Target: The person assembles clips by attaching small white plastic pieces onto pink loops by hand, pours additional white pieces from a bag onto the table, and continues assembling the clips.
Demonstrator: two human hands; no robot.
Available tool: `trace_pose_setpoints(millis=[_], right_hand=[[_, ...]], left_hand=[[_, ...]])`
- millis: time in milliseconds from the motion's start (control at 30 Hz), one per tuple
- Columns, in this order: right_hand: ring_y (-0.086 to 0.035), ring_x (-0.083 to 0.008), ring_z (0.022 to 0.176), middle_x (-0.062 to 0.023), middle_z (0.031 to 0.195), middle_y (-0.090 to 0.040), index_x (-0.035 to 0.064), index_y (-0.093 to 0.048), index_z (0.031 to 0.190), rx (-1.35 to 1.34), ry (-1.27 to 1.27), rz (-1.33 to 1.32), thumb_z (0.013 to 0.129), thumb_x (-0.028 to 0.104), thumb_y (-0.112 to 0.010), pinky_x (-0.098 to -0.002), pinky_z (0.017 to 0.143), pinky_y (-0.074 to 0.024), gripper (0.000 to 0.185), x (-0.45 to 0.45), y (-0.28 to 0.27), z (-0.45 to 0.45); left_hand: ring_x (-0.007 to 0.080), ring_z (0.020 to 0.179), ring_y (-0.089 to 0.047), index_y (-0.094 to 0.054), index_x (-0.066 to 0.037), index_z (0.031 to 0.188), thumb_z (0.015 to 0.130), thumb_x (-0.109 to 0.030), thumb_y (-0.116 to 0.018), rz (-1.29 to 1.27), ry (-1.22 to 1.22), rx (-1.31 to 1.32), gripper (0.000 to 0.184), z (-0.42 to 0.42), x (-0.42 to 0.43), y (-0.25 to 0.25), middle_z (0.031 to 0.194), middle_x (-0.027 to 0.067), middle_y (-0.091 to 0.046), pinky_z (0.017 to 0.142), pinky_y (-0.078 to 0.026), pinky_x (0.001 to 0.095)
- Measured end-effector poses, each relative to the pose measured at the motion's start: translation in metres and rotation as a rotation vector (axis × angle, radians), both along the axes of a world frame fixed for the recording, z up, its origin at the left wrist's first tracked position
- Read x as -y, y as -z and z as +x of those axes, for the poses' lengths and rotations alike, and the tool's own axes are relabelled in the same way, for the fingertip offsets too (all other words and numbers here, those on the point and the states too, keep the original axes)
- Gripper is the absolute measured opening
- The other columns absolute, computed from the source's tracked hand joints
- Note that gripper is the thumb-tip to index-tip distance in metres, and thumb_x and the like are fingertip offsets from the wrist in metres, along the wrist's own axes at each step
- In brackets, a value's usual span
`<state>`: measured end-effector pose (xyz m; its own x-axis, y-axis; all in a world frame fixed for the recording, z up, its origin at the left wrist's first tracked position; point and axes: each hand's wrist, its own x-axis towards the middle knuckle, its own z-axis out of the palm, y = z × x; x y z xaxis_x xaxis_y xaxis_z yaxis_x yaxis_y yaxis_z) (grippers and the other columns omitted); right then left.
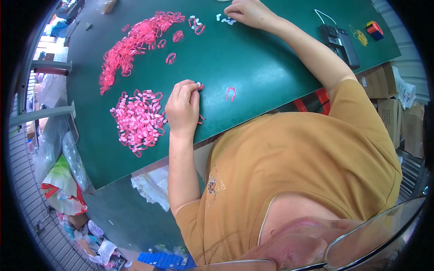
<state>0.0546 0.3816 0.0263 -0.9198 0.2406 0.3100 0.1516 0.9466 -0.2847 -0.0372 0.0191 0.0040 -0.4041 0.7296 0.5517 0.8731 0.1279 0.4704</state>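
My left hand (pixel 183 108) is closed in a pinch at the near side of the green table. Between its thumb and fingers show a small white piece and a bit of a pink loop (pixel 201 87), mostly hidden by the hand. Far off at the top, my right hand (pixel 251 13) has its fingertips together over several small white pieces (pixel 229 21); whether one is in them is hidden. A single pink U-shaped loop (pixel 231 94) lies to the right of my left hand. Left of that hand is a heap of pink loops with white pieces on them (pixel 139 119).
A long heap of plain pink loops (pixel 131 47) stretches along the far left of the green table (pixel 266 67). A black device (pixel 339 45), yellow bands (pixel 359 37) and a red-and-black block (pixel 374 30) lie at the right end. Cardboard boxes (pixel 389 113) stand beyond.
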Motion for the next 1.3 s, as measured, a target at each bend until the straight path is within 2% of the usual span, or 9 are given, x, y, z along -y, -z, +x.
trace_pose_setpoints(millis=[333,433,500,733,833,933,1033,1133,1300], right_hand=[[-0.073,-0.0355,0.094,-0.0147,0.091,-0.075,0.0096,-0.083,0.092,0.071,-0.011,0.041,0.092,0.025,-0.067,-0.0508,0.088,-0.0537,0.022,0.006,-0.002,-0.013],[-0.074,-0.0355,0.094,-0.0142,0.092,-0.076,0.0103,-0.083,0.09,-0.136,-0.099,0.224,0.092,0.027,-0.068,-0.0521,0.089,-0.0536,0.023,0.007,0.007,-0.017],[-0.074,-0.0359,0.091,-0.0136,0.091,-0.075,0.0101,-0.082,0.087,0.115,-0.044,0.155,0.093,0.029,-0.068,-0.053,0.088,-0.0537,0.024,0.006,0.003,-0.027],[-0.074,-0.0352,0.087,-0.0129,0.089,-0.073,0.0092,-0.078,0.079,0.152,0.013,0.414,0.095,0.029,-0.067,-0.0548,0.087,-0.0536,0.028,0.009,0.014,-0.034],[-0.074,-0.0357,0.087,-0.013,0.088,-0.073,0.0091,-0.078,0.083,0.164,-0.054,0.403,0.095,0.027,-0.066,-0.056,0.087,-0.0533,0.025,0.015,-0.001,-0.029],[-0.074,-0.0283,0.085,-0.0108,0.09,-0.074,0.0086,-0.08,0.096,0.015,-0.204,0.391,0.1,0.027,-0.066,-0.0486,0.084,-0.0553,0.024,0.043,-0.019,-0.019],[-0.075,-0.0312,0.098,-0.0098,0.1,-0.075,0.0086,-0.078,0.101,0.053,-0.399,-0.086,0.099,0.025,-0.068,-0.0427,0.084,-0.0612,0.02,0.076,-0.012,-0.01],[-0.072,-0.0243,0.1,-0.0044,0.097,-0.07,0.0148,-0.079,0.103,0.09,-0.498,0.13,0.099,0.028,-0.07,-0.0432,0.091,-0.0513,0.016,0.113,0.003,0.009],[-0.069,-0.0246,0.103,-0.0061,0.102,-0.069,0.0108,-0.079,0.114,0.237,-0.471,0.039,0.103,0.021,-0.07,-0.041,0.094,-0.0519,0.017,0.115,-0.01,0.015]], left_hand=[[0.0266,0.091,-0.076,-0.071,-0.005,0.101,0.091,0.004,-0.076,-0.029,0.02,0.023,0.014,-0.002,0.002,0.001,0.105,0.011,-0.077,0.076,-0.062,0.036],[0.0267,0.091,-0.076,-0.071,-0.005,0.101,0.091,0.004,-0.076,-0.014,0.033,0.016,0.014,-0.002,0.002,0.001,0.105,0.0109,-0.076,0.076,-0.062,0.0362],[0.0268,0.091,-0.076,-0.071,-0.005,0.101,0.09,0.005,-0.076,-0.017,0.032,0.024,0.015,-0.002,0.002,0.002,0.105,0.0109,-0.076,0.076,-0.062,0.0363],[0.0266,0.088,-0.075,-0.07,-0.007,0.093,0.087,0.003,-0.077,0.029,0.013,0.025,0.014,-0.001,-0.001,0.001,0.1,0.0071,-0.076,0.073,-0.061,0.0382],[0.0267,0.088,-0.075,-0.07,-0.007,0.093,0.087,0.004,-0.077,0.026,0.023,0.032,0.014,-0.001,0.0,0.0,0.1,0.0072,-0.076,0.074,-0.061,0.0382],[0.0264,0.088,-0.075,-0.069,-0.007,0.093,0.087,0.004,-0.077,0.029,0.014,0.028,0.015,-0.002,0.0,0.0,0.099,0.0071,-0.076,0.074,-0.061,0.0382],[0.0261,0.088,-0.075,-0.069,-0.007,0.094,0.087,0.004,-0.077,0.04,0.036,0.005,0.015,-0.002,0.0,0.001,0.099,0.0069,-0.075,0.075,-0.06,0.038],[0.026,0.088,-0.074,-0.069,-0.007,0.094,0.086,0.004,-0.077,0.022,0.036,-0.011,0.015,-0.002,0.0,0.0,0.098,0.0066,-0.075,0.075,-0.06,0.0381],[0.026,0.088,-0.074,-0.069,-0.007,0.094,0.086,0.003,-0.077,0.021,0.026,-0.013,0.015,-0.002,0.0,0.001,0.099,0.0063,-0.075,0.075,-0.06,0.0381]])
